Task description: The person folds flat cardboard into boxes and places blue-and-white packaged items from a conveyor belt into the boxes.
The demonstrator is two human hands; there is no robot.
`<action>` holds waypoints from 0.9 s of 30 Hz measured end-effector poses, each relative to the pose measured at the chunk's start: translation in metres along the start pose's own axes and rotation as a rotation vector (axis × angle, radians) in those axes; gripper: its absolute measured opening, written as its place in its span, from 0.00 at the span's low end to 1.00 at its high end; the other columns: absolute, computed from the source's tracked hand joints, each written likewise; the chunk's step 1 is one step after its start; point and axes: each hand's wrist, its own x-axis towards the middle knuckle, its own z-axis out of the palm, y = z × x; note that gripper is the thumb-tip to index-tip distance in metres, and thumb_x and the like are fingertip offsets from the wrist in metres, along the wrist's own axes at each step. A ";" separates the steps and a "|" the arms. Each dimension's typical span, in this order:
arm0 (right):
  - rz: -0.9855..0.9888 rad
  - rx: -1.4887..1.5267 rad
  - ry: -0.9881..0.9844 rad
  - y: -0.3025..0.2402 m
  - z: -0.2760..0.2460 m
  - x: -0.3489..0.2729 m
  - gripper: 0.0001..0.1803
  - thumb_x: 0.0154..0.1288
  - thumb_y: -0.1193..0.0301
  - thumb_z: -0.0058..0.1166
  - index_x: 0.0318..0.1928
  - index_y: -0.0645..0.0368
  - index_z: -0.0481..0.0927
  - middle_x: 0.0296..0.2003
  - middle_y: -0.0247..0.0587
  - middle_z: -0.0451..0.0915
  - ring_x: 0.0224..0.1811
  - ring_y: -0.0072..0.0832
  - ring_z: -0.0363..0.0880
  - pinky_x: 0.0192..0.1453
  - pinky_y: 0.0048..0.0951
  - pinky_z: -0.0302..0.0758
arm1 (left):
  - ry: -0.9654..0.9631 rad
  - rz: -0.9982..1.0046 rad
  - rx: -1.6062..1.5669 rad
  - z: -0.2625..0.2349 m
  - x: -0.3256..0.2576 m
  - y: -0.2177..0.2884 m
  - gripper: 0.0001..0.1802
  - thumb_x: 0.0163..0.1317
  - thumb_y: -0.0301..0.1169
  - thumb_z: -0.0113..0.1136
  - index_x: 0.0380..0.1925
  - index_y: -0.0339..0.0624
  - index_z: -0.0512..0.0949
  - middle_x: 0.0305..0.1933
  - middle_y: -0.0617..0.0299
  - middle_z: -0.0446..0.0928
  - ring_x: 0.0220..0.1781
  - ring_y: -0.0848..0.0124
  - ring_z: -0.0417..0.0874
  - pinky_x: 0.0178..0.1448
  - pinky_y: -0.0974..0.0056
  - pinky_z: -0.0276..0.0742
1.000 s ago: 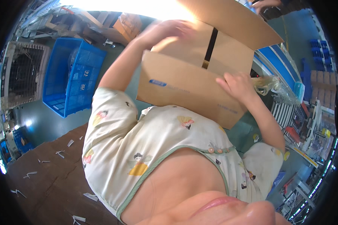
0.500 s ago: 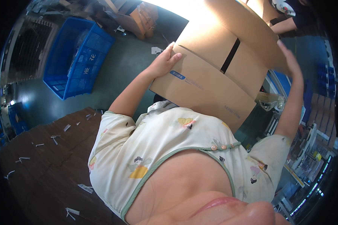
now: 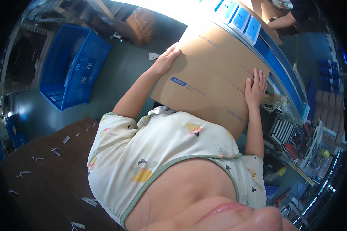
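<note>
A brown cardboard box (image 3: 214, 73) stands in front of my body, with its top flaps folded down and a narrow seam between them. Blue print marks the near flap. My left hand (image 3: 165, 62) grips the box's left edge near that seam, thumb on top and the other fingers curled along the side, partly hidden. On the right end of the top, my right hand (image 3: 255, 87) lies flat with its fingers stretched out, pressing on the flaps.
Beyond the box runs a blue-edged conveyor (image 3: 275, 54) carrying several blue-and-white packs (image 3: 241, 19). A blue plastic crate (image 3: 75, 71) stands on the floor to the left. Paper scraps litter a brown sheet (image 3: 42, 169) at lower left. Another person's arm (image 3: 283, 21) shows at far right.
The far flap, raised before, is now folded down, covering the opening. My right hand has come down and inward from beside that flap onto the box top. My left hand stays at the left edge.
</note>
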 end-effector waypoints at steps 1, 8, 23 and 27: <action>0.024 -0.016 -0.005 -0.004 0.000 0.000 0.28 0.63 0.56 0.37 0.63 0.46 0.55 0.64 0.45 0.52 0.67 0.44 0.46 0.66 0.51 0.43 | 0.009 -0.025 -0.031 0.000 -0.002 0.004 0.23 0.65 0.36 0.40 0.59 0.41 0.58 0.54 0.57 0.65 0.54 0.73 0.66 0.58 0.68 0.60; 0.239 -0.046 -0.027 0.007 -0.007 -0.022 0.29 0.64 0.55 0.34 0.65 0.44 0.51 0.65 0.45 0.49 0.68 0.43 0.43 0.65 0.47 0.48 | -0.202 0.006 -0.321 0.017 -0.011 -0.010 0.32 0.62 0.39 0.42 0.63 0.37 0.48 0.63 0.53 0.55 0.65 0.68 0.53 0.65 0.64 0.50; 0.849 0.165 -0.180 0.134 0.014 -0.056 0.27 0.67 0.53 0.21 0.64 0.44 0.52 0.57 0.51 0.65 0.58 0.49 0.63 0.58 0.42 0.60 | 0.108 -0.636 -0.096 -0.066 0.046 -0.294 0.32 0.62 0.52 0.38 0.51 0.33 0.69 0.52 0.52 0.71 0.54 0.63 0.70 0.58 0.62 0.60; 0.830 0.106 -0.180 0.140 0.022 -0.059 0.26 0.67 0.54 0.23 0.64 0.45 0.53 0.57 0.50 0.65 0.59 0.48 0.61 0.59 0.41 0.58 | 0.121 -0.664 -0.081 -0.057 0.025 -0.286 0.34 0.59 0.56 0.42 0.51 0.35 0.69 0.53 0.52 0.70 0.55 0.60 0.69 0.59 0.58 0.60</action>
